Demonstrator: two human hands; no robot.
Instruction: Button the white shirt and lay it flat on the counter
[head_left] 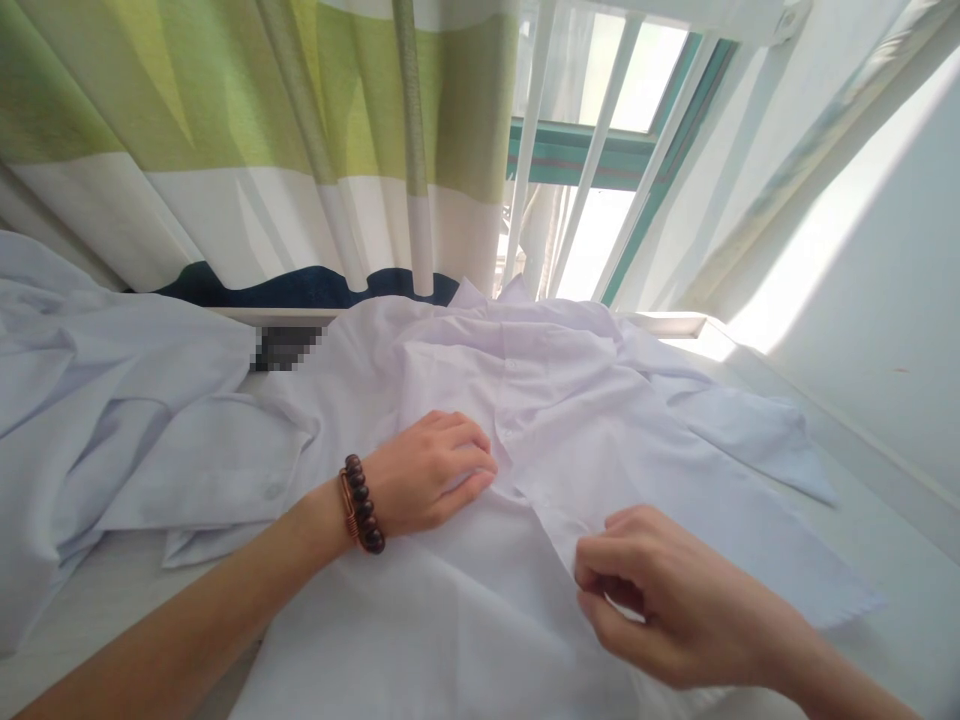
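A white coat (pixel 465 610) is spread front side up, its collar at the far end and a line of buttons down the middle. My left hand (pixel 431 470), with a dark bead bracelet (pixel 364 505) at the wrist, rests on the coat's chest. Its thumb and finger tips come together at the edge of the front opening. Lower and to the right, my right hand (pixel 652 600) is closed with curled fingers at the same front edge. The cloth between its fingertips is mostly hidden.
More white cloth (pixel 127 400) lies rumpled at the left, near a sleeve end with a button. Behind the coat stand white bars (pixel 585 160), a green and white curtain (pixel 300 130) and a bright window. A white wall (pixel 885 260) closes off the right side.
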